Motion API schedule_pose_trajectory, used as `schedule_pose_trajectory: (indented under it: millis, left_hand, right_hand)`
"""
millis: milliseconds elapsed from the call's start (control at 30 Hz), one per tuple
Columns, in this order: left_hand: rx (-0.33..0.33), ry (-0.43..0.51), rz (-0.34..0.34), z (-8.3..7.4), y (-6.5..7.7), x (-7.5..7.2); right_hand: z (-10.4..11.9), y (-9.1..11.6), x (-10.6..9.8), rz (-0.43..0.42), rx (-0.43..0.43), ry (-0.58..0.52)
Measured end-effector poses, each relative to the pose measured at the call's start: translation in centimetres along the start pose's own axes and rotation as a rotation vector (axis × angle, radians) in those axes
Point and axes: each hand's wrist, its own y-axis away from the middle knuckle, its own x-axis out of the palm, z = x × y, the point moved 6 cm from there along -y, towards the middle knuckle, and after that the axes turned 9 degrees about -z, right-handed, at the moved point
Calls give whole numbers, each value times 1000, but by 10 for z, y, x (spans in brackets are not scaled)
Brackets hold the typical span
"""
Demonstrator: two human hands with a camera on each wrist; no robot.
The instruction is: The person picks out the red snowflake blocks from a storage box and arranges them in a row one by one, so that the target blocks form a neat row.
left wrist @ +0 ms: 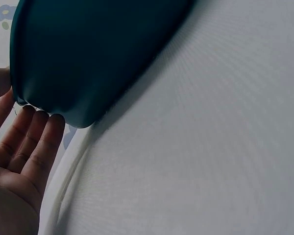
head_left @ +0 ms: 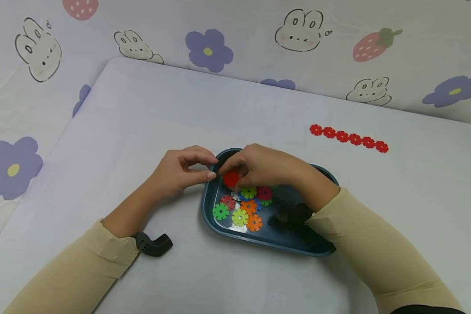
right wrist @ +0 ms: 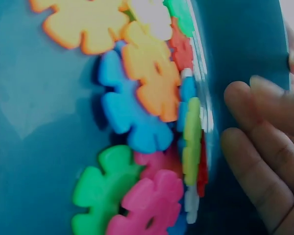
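Note:
The right hand (head_left: 264, 165) reaches into a dark teal tray (head_left: 272, 249), thumb and fingers spread around a red snowflake disc (head_left: 231, 179). In the right wrist view its fingertips (right wrist: 237, 93) are apart from the pile, with nothing between them. Notched plastic discs in orange (right wrist: 154, 73), blue (right wrist: 132, 112), green (right wrist: 105, 188) and pink (right wrist: 152, 205) overlap at the tray's left end. The left hand (head_left: 180, 170) is at the tray's left rim, its thumb and fingers parted. The left wrist view has its fingertips (left wrist: 56, 120) right at the tray's outer wall.
Several red discs (head_left: 342, 136) lie joined in a straight row beyond the tray, to the right. White cloth covers the table (head_left: 172, 109). A patterned curtain (head_left: 251, 26) stands along the back edge. A black device (head_left: 154, 245) sits at the left wrist.

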Motion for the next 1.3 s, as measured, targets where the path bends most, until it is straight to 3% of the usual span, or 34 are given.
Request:
schedule_pose_trajectory:
  millis: [200,467,667,867,1067,1300]
  left_hand:
    - [-6,11,7,0,-1,2]
    - [20,-14,4,-2,-1,3]
    - [45,-60,3,-2,0,3]
    - [54,-64,-24,-2,1,-1]
    - [40,-98,-34,2,2,0]
    - [34,-93,-22,2,0,3]
  right_hand:
    - [1,9,-8,-36,12,-81]
    - [7,25,-26,-180,-31,-190]
    - [11,43,-41,-272,-16,-238]
    - [20,54,-52,-318,-52,-226]
    - [12,66,-65,-349,-38,-210]
    - [-16,103,-103,-537,-1,-131]
